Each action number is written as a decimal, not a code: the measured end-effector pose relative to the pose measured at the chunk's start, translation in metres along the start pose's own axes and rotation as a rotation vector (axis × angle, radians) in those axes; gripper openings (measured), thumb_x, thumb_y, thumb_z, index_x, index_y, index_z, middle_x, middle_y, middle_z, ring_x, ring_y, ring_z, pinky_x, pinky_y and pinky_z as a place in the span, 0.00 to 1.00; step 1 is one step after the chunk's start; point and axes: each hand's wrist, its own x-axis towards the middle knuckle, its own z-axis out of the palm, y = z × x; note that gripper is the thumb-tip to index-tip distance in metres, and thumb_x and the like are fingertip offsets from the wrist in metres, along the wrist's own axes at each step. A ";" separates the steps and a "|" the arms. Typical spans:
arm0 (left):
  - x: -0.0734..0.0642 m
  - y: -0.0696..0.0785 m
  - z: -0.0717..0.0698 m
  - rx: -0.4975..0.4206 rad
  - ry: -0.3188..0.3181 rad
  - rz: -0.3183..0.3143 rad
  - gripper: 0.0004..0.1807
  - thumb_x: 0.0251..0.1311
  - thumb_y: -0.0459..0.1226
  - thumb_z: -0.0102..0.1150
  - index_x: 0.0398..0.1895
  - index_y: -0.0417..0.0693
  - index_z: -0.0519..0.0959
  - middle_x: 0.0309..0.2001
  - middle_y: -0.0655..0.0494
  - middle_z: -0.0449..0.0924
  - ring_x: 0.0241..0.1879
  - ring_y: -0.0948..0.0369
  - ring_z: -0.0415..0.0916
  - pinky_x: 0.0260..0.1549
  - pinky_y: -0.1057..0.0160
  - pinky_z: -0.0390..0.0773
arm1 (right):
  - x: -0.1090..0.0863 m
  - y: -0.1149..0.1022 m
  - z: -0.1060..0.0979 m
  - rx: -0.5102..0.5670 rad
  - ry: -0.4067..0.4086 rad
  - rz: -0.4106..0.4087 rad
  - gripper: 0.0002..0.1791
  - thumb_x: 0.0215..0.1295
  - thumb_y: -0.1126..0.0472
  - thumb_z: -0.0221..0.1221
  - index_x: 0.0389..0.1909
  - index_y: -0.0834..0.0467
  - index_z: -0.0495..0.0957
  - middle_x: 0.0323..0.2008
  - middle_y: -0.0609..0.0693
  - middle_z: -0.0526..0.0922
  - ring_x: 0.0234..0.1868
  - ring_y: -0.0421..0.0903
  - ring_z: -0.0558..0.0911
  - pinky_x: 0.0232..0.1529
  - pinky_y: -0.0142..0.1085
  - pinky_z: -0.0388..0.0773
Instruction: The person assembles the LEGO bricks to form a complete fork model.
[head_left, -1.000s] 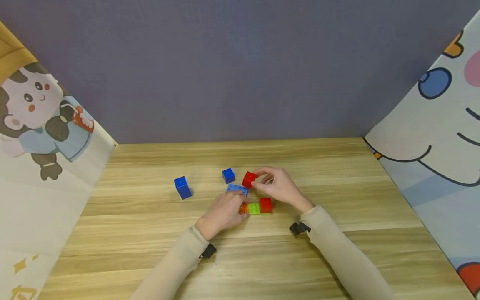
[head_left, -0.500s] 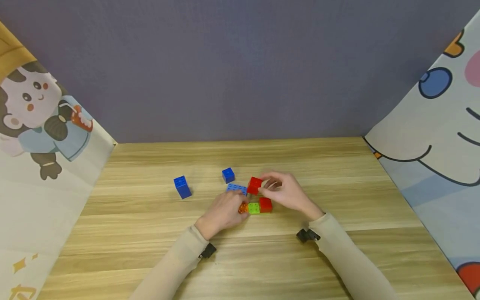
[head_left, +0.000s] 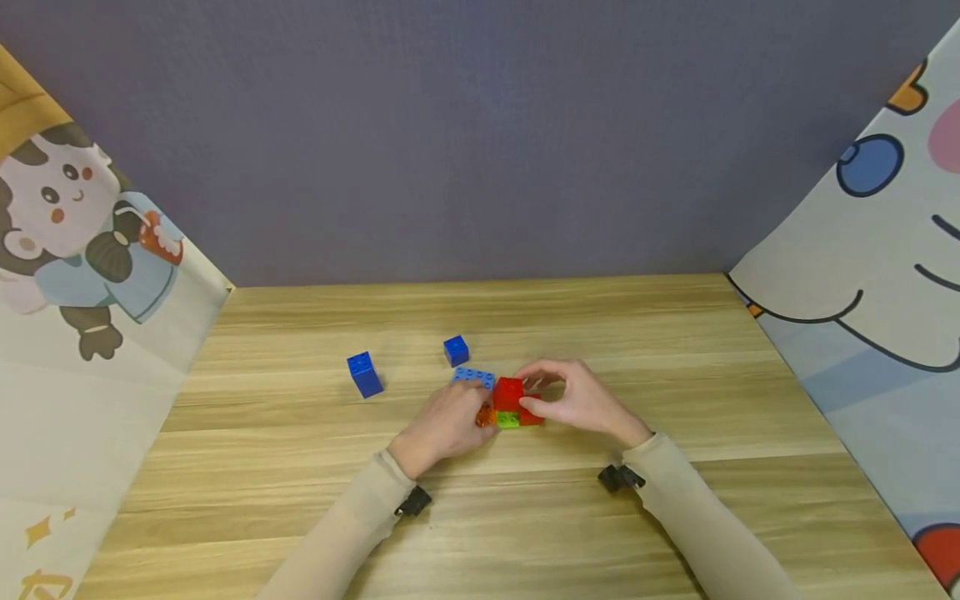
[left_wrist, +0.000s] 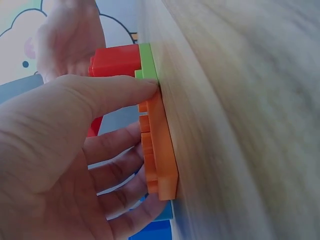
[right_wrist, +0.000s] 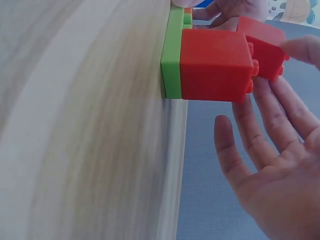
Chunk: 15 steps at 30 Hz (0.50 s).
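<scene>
My left hand [head_left: 448, 421] grips a flat orange brick [left_wrist: 162, 150] lying on the table, thumb on one side and fingers on the other. At its end sits a flat green brick [head_left: 508, 419], on which a red brick [right_wrist: 215, 65] stands upright. With thumb and fingertips, my right hand [head_left: 581, 402] pinches a second red brick [head_left: 508, 392] above the green one, close beside the standing red brick. In the right wrist view this held brick [right_wrist: 261, 46] is tilted, and its underside is hidden. A light blue studded brick [head_left: 474, 377] lies just behind my left fingers.
A small blue brick [head_left: 456, 351] stands further back, and a taller blue one [head_left: 365, 375] is off to the left. The wooden table [head_left: 637, 533] meets a grey back wall [head_left: 480, 150]. Printed cartoon panels flank both sides.
My right hand has brought the held red brick toward me and slightly right, from beside the light blue brick to above the green one. The left hand has stayed in place.
</scene>
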 end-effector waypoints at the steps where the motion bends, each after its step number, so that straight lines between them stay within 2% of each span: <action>1: 0.000 0.000 0.000 -0.009 -0.006 -0.002 0.16 0.61 0.45 0.76 0.44 0.43 0.87 0.41 0.54 0.86 0.40 0.56 0.82 0.41 0.58 0.83 | 0.000 0.000 0.000 -0.004 -0.002 -0.004 0.17 0.67 0.61 0.72 0.56 0.54 0.86 0.48 0.49 0.91 0.47 0.46 0.87 0.54 0.51 0.86; 3: -0.001 -0.001 -0.001 -0.033 -0.017 -0.003 0.20 0.62 0.47 0.76 0.49 0.42 0.88 0.47 0.50 0.89 0.49 0.52 0.85 0.51 0.53 0.85 | 0.000 0.000 0.001 -0.012 -0.009 -0.014 0.17 0.67 0.61 0.72 0.56 0.54 0.86 0.48 0.48 0.91 0.46 0.45 0.87 0.54 0.49 0.85; 6: -0.003 -0.003 -0.002 -0.071 -0.029 -0.006 0.25 0.63 0.48 0.76 0.56 0.42 0.87 0.54 0.49 0.89 0.58 0.48 0.84 0.62 0.49 0.82 | 0.000 0.001 0.004 -0.027 -0.021 -0.024 0.17 0.66 0.62 0.72 0.55 0.54 0.86 0.47 0.47 0.91 0.46 0.44 0.87 0.53 0.45 0.86; 10: -0.006 -0.008 -0.004 -0.104 -0.032 0.000 0.25 0.63 0.46 0.76 0.58 0.43 0.86 0.55 0.49 0.88 0.58 0.50 0.83 0.64 0.49 0.81 | 0.001 0.001 0.008 -0.055 -0.042 -0.014 0.17 0.65 0.62 0.72 0.55 0.53 0.86 0.45 0.46 0.91 0.44 0.43 0.87 0.49 0.39 0.86; 15: -0.010 -0.012 -0.006 -0.097 -0.019 0.011 0.21 0.62 0.41 0.76 0.56 0.42 0.87 0.53 0.50 0.89 0.54 0.52 0.84 0.60 0.50 0.83 | 0.001 0.000 0.010 -0.088 -0.061 -0.012 0.18 0.64 0.62 0.72 0.56 0.53 0.86 0.45 0.45 0.91 0.44 0.42 0.86 0.49 0.39 0.86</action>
